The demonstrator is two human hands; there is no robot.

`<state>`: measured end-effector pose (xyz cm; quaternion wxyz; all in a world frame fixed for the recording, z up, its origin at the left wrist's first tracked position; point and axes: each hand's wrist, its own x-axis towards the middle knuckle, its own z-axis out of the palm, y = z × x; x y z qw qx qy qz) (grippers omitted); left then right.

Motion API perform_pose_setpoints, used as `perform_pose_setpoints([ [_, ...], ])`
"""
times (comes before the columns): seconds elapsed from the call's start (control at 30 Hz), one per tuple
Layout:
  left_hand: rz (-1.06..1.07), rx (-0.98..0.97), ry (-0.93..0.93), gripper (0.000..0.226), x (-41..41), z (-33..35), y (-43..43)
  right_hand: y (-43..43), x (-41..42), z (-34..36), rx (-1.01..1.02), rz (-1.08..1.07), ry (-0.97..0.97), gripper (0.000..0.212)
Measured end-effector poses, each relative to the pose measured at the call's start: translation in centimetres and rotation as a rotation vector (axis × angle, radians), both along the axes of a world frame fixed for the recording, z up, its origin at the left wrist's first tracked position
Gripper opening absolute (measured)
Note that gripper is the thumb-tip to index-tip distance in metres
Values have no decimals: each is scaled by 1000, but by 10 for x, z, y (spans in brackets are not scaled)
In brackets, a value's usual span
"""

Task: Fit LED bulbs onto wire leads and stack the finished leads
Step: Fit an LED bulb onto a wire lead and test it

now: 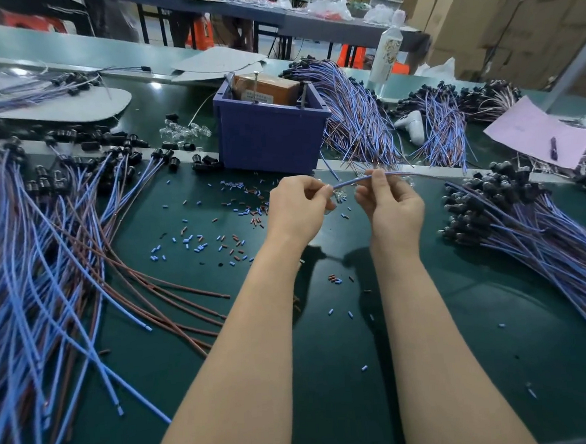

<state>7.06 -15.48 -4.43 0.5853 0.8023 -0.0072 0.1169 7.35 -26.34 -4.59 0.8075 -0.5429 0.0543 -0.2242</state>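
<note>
Both hands hold one blue and brown wire lead above the green bench, just in front of the purple bin. My left hand pinches the lead's near end between thumb and fingertips; whether a bulb sits there I cannot tell. My right hand grips the same lead a little further along, and the wire trails off to the right. A small heap of clear LED bulbs lies on the bench under the hands. A pile of leads with black caps lies to the right.
A purple bin with a brown box stands behind the hands. Loose blue and brown leads spread over the left. Cut bits of insulation litter the middle. More lead bundles, clear bulbs and a pink paper lie further back.
</note>
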Motion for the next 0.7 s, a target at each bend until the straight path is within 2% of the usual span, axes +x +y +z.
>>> perform_pose_setpoints([
  [0.17,-35,-21,43,13,-1,3,1,-1,0,0,51,-74,-24,19],
  [0.3,172,-25,84,20,1,-1,17,-21,2,6,311,-179,-14,22],
  [0.4,270,-20,60,22,-2,0,16,-16,1,3,299,-116,21,22],
  [0.5,221,76,36,32,-4,-1,8,-4,0,2,289,-24,57,20],
  [0.57,162,36,24,24,-4,0,6,-1,-1,3,332,35,63,19],
  [0.7,-108,-111,49,22,-8,4,-6,3,-2,3,330,165,128,17],
])
